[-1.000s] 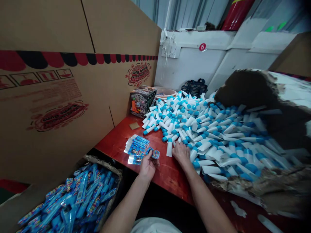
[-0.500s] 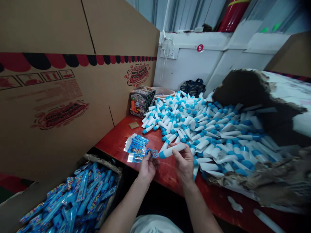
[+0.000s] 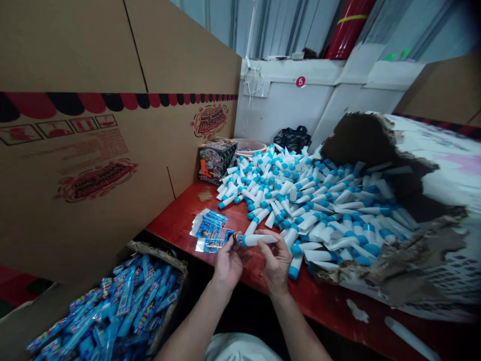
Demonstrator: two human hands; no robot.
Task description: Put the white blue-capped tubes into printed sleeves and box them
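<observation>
A: What are the hands doing?

B: The left hand (image 3: 227, 265) is pinching a small printed sleeve (image 3: 238, 239), with the thumb and fingers closing together on it. The right hand (image 3: 276, 263) is holding a white tube (image 3: 259, 240), its thumb and forefinger clamped on the tube's body.

A: Where is the tube?

B: It's lying level in the air between the two hands, just above the red table (image 3: 259, 268). Its blue end is touching the sleeve, but I can't tell how far it's reaching inside.

A: What's nearby on the table?

B: A stack of printed sleeves (image 3: 209, 233) is lying just left of the left hand. A big pile of white tubes (image 3: 300, 205) with blue caps is spreading across the table to the far right, right beside the right hand.

A: And farther out?

B: Near left, an open cardboard box (image 3: 160, 250) is holding a heap of blue packaged tubes (image 3: 105, 306). At the far end, a toy display box (image 3: 217, 159) is standing beside a pink basin (image 3: 248, 147) and a dark bag (image 3: 292, 139). A tall printed cardboard sheet (image 3: 82, 150) is standing along the left side.
</observation>
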